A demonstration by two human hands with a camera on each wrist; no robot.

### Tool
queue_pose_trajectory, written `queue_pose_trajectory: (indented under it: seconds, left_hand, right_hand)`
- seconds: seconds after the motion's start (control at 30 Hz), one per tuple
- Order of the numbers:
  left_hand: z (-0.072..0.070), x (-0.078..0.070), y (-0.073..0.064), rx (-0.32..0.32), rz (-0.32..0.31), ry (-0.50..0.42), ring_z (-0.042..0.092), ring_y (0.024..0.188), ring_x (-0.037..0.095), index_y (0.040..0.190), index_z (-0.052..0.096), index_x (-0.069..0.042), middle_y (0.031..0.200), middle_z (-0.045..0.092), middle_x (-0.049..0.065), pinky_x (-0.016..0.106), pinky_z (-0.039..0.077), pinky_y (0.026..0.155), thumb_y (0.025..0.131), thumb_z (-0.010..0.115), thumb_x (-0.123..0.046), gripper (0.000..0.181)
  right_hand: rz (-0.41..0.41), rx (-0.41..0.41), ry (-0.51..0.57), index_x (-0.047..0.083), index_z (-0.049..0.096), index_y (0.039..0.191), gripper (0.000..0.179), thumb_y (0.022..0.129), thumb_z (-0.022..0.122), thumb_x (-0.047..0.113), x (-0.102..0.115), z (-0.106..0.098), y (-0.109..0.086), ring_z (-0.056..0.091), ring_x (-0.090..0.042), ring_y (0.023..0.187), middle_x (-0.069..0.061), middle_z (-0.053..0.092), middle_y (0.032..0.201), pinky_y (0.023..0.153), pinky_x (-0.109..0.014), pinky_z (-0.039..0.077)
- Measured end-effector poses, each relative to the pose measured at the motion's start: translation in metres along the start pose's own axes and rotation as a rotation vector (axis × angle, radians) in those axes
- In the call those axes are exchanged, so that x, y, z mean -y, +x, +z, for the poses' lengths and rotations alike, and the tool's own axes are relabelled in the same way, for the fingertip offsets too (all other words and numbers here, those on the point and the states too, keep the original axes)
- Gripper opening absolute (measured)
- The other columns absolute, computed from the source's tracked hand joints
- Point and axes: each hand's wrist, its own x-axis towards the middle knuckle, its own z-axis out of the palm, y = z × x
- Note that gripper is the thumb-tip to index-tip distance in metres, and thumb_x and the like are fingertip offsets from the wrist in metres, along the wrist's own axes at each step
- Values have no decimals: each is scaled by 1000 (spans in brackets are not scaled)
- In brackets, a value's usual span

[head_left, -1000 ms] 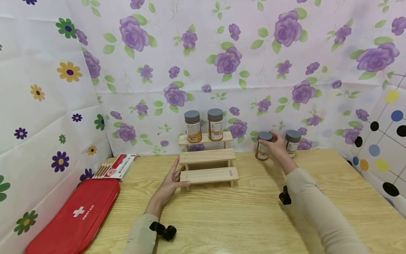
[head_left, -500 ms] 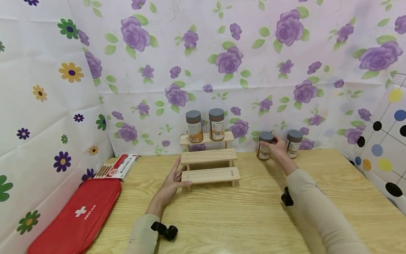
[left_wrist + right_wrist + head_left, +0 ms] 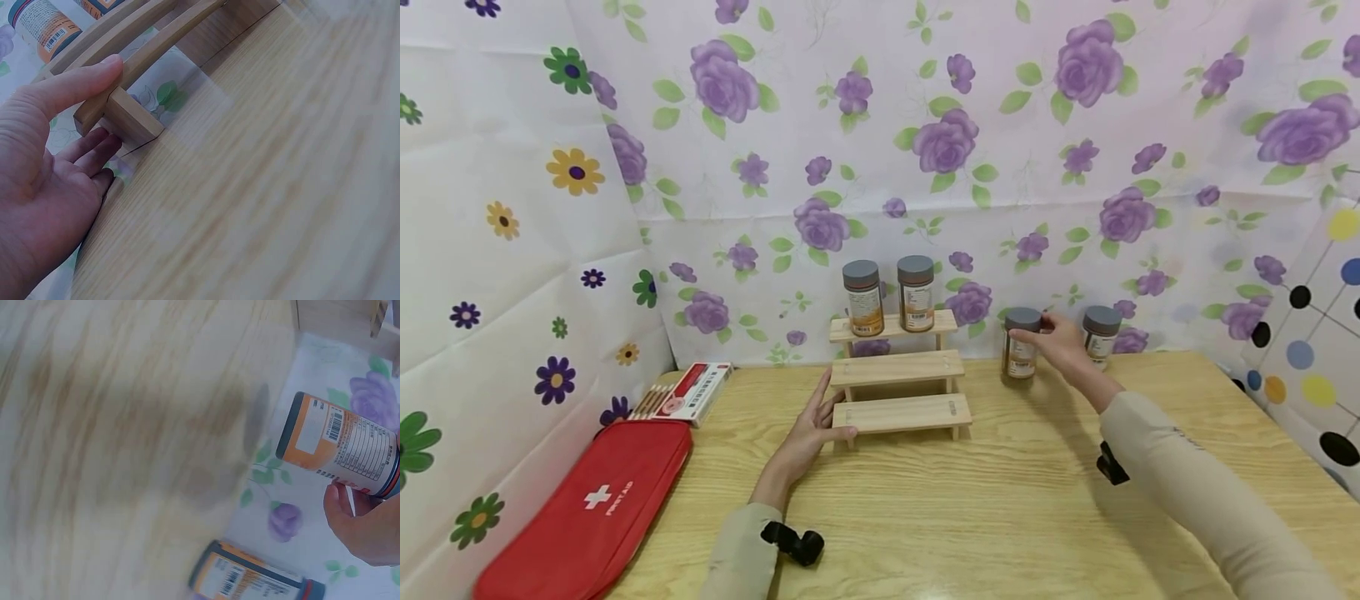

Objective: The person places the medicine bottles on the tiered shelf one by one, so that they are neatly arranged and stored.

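In the head view my right hand [image 3: 1063, 343] grips a dark supplement bottle [image 3: 1021, 354] with a grey lid and a white-and-orange label. In the right wrist view a gap shows between this bottle's base [image 3: 292, 428] and the tabletop. My left hand [image 3: 802, 437] holds the left end of a three-step wooden display rack [image 3: 901, 414], its thumb over the lowest board and other fingers by the leg. Two similar bottles, a left one [image 3: 863, 300] and a right one [image 3: 916, 296], stand upright on the top step. Another bottle [image 3: 1102, 337] stands just beyond my right hand.
A red first aid pouch [image 3: 587, 508] lies at the left of the wooden table [image 3: 940, 517]. Behind it are a white-and-red box [image 3: 696, 393] and several brown-tipped sticks [image 3: 651, 402]. A flowered cloth [image 3: 760, 208] hangs along the table's back edge.
My right hand has raised the bottle slightly and shifted it a little to the left, away from the other one. My left hand stays on the rack. The head view has turned slightly left.
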Motion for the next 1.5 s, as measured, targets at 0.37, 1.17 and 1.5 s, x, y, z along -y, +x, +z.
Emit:
queue_pose_trajectory:
  seconds: [0.37, 1.17, 1.5]
  left_hand:
    - [1, -2, -2, 2, -7, -10, 7, 154, 27, 156, -1, -41, 165, 11, 14, 48, 0, 126, 87, 70, -1, 107]
    - [0, -1, -1, 5, 5, -13, 7, 154, 27, 157, -2, -38, 165, 12, 15, 48, -1, 126, 87, 69, 0, 107]
    - [1, 0, -1, -2, 3, -12, 8, 154, 27, 156, 0, -41, 164, 14, 16, 48, 1, 126, 86, 70, -1, 107]
  right_hand:
    - [-50, 48, 13, 2, 15, 156, 96, 90, 65, 49, 35, -13, -14, 31, -42, 143, -25, 28, 157, 115, -54, 36]
    - [-187, 151, 145, 6, 38, 149, 70, 91, 69, 30, 119, 29, -38, 47, -34, 134, -19, 50, 141, 110, -50, 43]
    - [-203, 262, 172, 9, 41, 148, 69, 89, 72, 29, 130, 77, -46, 50, -34, 132, -16, 51, 141, 109, -48, 46]
